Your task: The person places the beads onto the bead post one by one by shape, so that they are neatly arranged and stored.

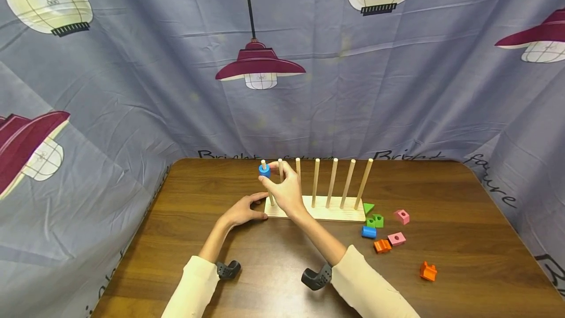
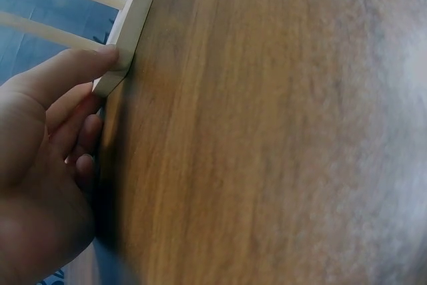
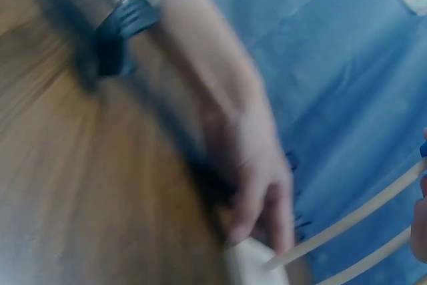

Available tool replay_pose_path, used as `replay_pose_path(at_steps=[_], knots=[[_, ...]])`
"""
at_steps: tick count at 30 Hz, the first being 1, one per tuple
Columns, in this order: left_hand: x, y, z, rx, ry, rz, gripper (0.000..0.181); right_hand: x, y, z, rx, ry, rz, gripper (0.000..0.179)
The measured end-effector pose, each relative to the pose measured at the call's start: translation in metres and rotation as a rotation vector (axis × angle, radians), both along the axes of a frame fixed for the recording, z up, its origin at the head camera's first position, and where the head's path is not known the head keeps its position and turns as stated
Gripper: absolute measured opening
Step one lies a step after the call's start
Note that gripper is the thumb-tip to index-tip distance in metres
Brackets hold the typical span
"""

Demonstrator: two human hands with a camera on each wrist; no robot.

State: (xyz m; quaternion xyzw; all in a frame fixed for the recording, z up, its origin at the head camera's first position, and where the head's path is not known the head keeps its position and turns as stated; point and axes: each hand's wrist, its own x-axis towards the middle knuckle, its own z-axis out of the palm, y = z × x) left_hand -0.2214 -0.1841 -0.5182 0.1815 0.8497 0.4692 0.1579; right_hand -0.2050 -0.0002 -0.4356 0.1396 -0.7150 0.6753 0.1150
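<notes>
A pale wooden board (image 1: pixel 326 214) with several upright pegs stands on the table. Around the top of its leftmost peg (image 1: pixel 271 199) sits a blue block (image 1: pixel 264 171), the peg's tip poking out above it. My right hand (image 1: pixel 287 191) pinches this block between thumb and fingers; in the right wrist view only a sliver of block and fingertips shows at the right edge. My left hand (image 1: pixel 243 211) grips the board's left end, and the left wrist view shows the thumb on the board (image 2: pixel 123 55) with the other fingers curled at its far side.
Right of the board lie a green triangle (image 1: pixel 368 207), small green blocks (image 1: pixel 378 220), a blue cylinder (image 1: pixel 369 232), pink blocks (image 1: pixel 397 238) and orange blocks (image 1: pixel 382 246). One orange block (image 1: pixel 428 272) lies farther right. A patterned curtain (image 1: pixel 282 112) hangs behind the table.
</notes>
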Motion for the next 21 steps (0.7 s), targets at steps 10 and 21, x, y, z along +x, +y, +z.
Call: replay_pose_path(at_steps=[10, 21], knots=[[0.002, -0.001, 0.002, 0.048, -0.027, -0.004, 0.071, 0.003, 0.002, -0.061, 0.093, -0.144, -0.024, 0.029], [0.001, -0.001, 0.002, 0.018, -0.019, -0.017, 0.07, 0.003, 0.003, -0.086, 0.228, -0.215, -0.032, 0.033]])
